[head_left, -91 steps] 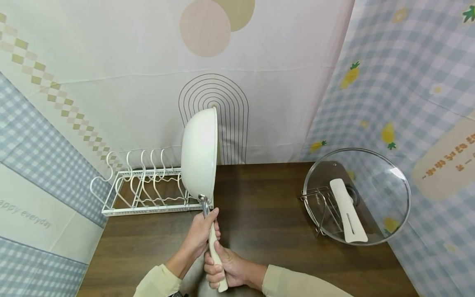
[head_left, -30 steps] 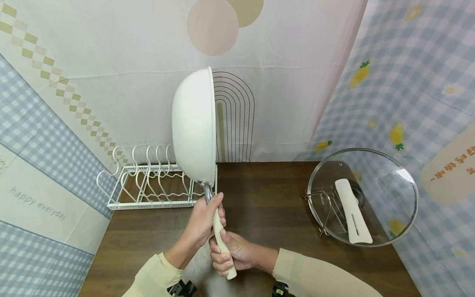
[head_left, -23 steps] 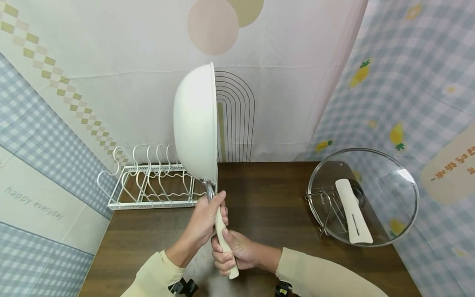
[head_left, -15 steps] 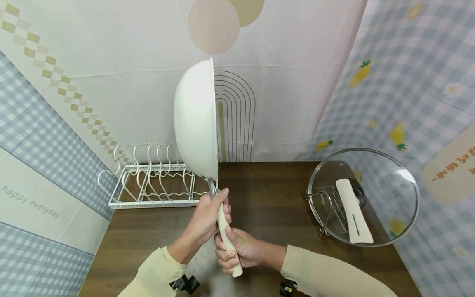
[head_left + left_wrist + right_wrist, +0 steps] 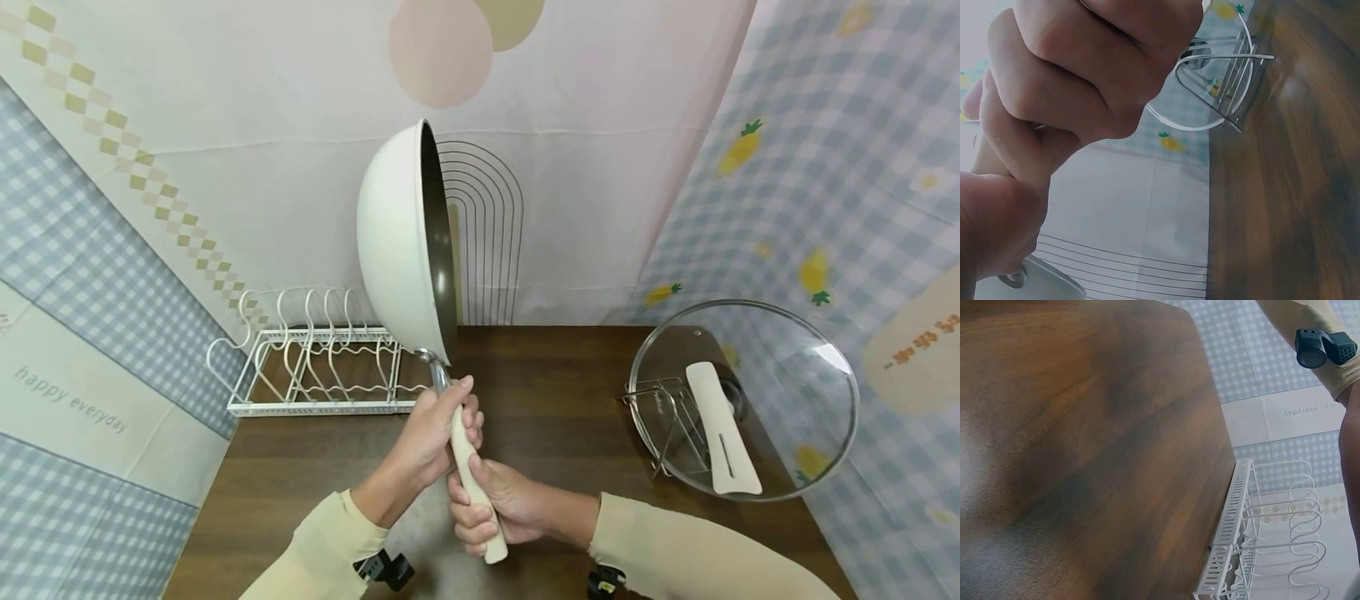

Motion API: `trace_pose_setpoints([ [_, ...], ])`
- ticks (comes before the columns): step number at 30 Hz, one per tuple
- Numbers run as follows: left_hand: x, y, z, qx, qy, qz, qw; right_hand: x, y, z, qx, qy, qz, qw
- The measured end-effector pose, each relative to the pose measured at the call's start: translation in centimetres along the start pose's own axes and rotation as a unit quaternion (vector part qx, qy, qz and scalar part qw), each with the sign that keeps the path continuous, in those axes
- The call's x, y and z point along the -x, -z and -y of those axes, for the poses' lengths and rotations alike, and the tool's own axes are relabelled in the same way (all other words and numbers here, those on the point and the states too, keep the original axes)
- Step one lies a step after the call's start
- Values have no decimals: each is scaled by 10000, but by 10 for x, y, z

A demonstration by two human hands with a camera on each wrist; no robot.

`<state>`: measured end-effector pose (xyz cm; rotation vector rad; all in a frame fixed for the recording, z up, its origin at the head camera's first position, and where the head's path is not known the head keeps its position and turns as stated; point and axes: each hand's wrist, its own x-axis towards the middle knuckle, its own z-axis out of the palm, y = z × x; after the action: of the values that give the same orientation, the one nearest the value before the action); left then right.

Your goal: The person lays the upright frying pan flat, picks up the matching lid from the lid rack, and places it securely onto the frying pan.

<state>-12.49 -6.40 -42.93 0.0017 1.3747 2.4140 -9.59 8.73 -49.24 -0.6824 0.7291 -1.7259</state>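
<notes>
A deep white wok [image 5: 397, 242] with a dark inside [image 5: 438, 233] is held up on its side, its opening facing right. Its cream handle [image 5: 467, 454] points down toward me. My left hand [image 5: 431, 437] grips the handle near the metal joint, thumb along the top. Lower down, by the handle's end, my right hand [image 5: 498, 502] wraps its fingers round it. The wok's lower part overlaps the right end of a white wire rack [image 5: 322, 408] in the head view. From the left wrist, curled fingers [image 5: 1085, 69] hide most of the handle.
A glass lid [image 5: 795, 392] with a cream handle bar [image 5: 722, 429] leans upright in a small metal wire stand [image 5: 667, 408] at the right. Patterned cloth [image 5: 585, 167] hangs behind the brown wooden table [image 5: 555, 400]. The rack [image 5: 1285, 531] also shows in the right wrist view.
Both hands have raised the wok from low beside the rack's right end, the handle shifting right. Since half a second ago it has turned, and its dark inside now shows.
</notes>
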Motion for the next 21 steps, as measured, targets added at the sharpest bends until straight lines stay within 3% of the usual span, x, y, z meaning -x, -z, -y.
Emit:
trace_pose_setpoints([
  [11, -2, 0, 3, 514, 28, 706, 9962, 4, -5, 7, 7, -148, 193, 9997],
  [21, -1, -1, 6, 935, 49, 1307, 9870, 8, -11, 9, 33, -249, 213, 9995],
])
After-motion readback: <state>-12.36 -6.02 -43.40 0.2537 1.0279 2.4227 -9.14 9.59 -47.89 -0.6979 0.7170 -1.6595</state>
